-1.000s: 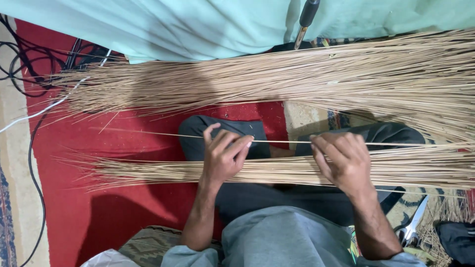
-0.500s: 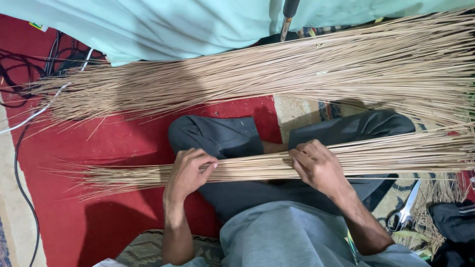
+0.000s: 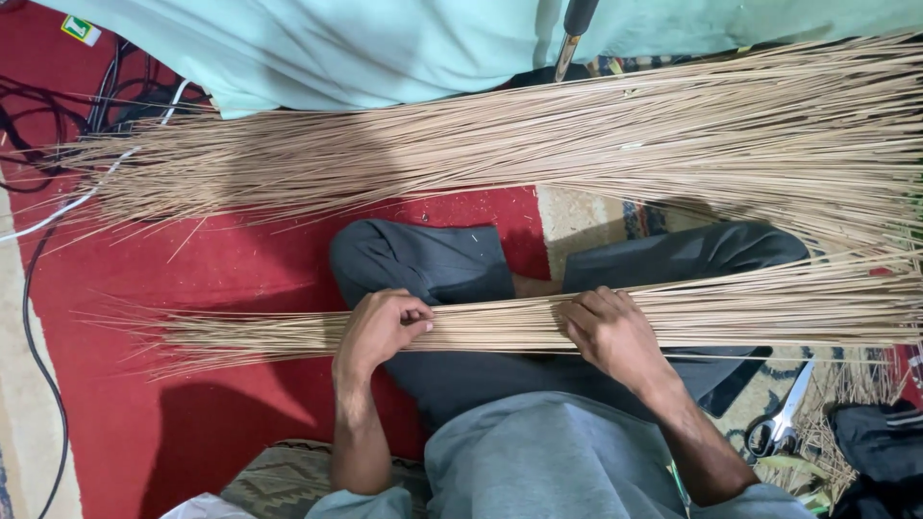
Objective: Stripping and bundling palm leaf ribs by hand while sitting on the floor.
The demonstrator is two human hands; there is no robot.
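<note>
**Both hands on the near bundle of thin sticks, laid across the lap**

Visibility limits. The near bundle of sticks [image 3: 500, 322] runs off the right edge of the frame, so its full length cannot be seen; its left ends fan out loosely over the red mat [image 3: 240, 269]. The far pile of sticks [image 3: 538, 144] is also cut off at the right edge. Its upper side is partly covered by a pale green cloth [image 3: 385, 48], and a dark-handled tool [image 3: 574, 34] pokes down from the top edge with only its lower part visible. The palm sides of both hands are turned down and cannot be seen.

Hands. The left hand [image 3: 380, 327] is curled closed around the near bundle, fingers wrapped over its top. The right hand [image 3: 611, 332] lies on the same bundle with fingers bent over the sticks; whether it fully encircles them cannot be determined. The two hands are well apart along the bundle, which rests across the crossed legs in dark trousers [image 3: 433, 259].

Clearance. A strip of red mat separates the near bundle from the far pile. Black cables [image 3: 38, 317] run along the left edge. Scissors [image 3: 784, 423] lie on the floor near the right forearm, beside loose stick scraps.
</note>
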